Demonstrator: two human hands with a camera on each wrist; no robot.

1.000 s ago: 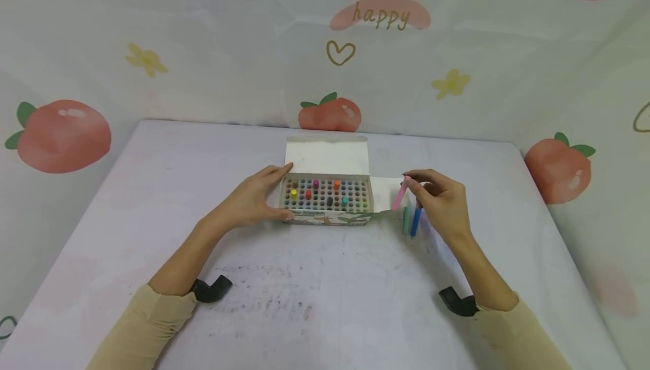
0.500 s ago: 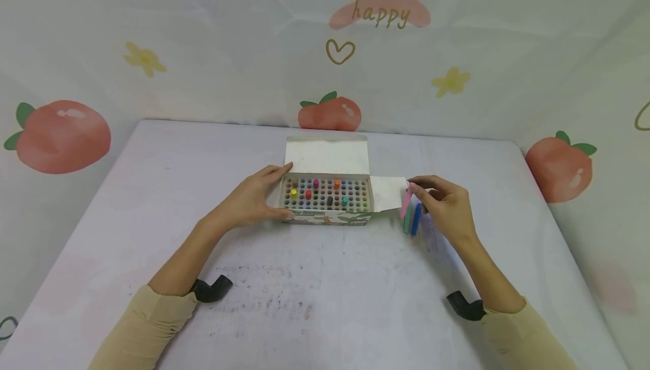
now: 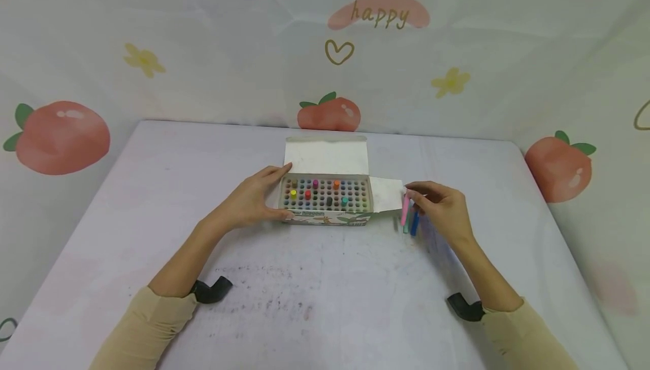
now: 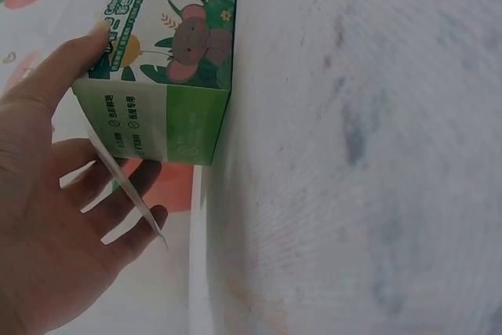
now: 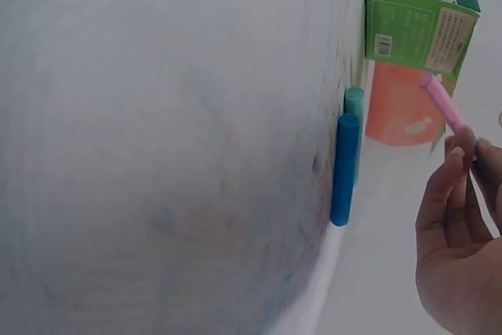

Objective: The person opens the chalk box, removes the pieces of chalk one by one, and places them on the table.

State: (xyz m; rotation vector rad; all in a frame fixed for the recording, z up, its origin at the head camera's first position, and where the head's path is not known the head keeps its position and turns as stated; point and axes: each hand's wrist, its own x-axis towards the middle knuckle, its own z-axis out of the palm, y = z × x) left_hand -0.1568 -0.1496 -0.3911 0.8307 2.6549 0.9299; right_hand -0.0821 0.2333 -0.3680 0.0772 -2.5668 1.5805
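Note:
An open cardboard chalk box [image 3: 327, 219] stands mid-table, its inside a grid of holes with several coloured chalk ends sticking up. My left hand [image 3: 254, 194] holds the box's left end, thumb at the front and fingers round the side and back. Between thumb and fingertips my right hand [image 3: 447, 209] pinches one end of a pink chalk stick [image 5: 444, 103], just beyond the box's right flap [image 3: 387, 193]. Under it, a blue chalk stick [image 5: 343, 170] and a green chalk stick [image 5: 355, 100] lie side by side on the table.
The box's lid [image 3: 326, 155] is folded up at the back. Dark smudges [image 3: 259, 296] mark the white tabletop [image 3: 355, 313] in front. A printed cloth backdrop [image 3: 228, 37] rises behind the table's far edge.
My right hand has shifted slightly right and lowered the pink chalk stick, which has swung from slanted to nearly parallel with the green and blue ones. My left hand keeps still on the box.

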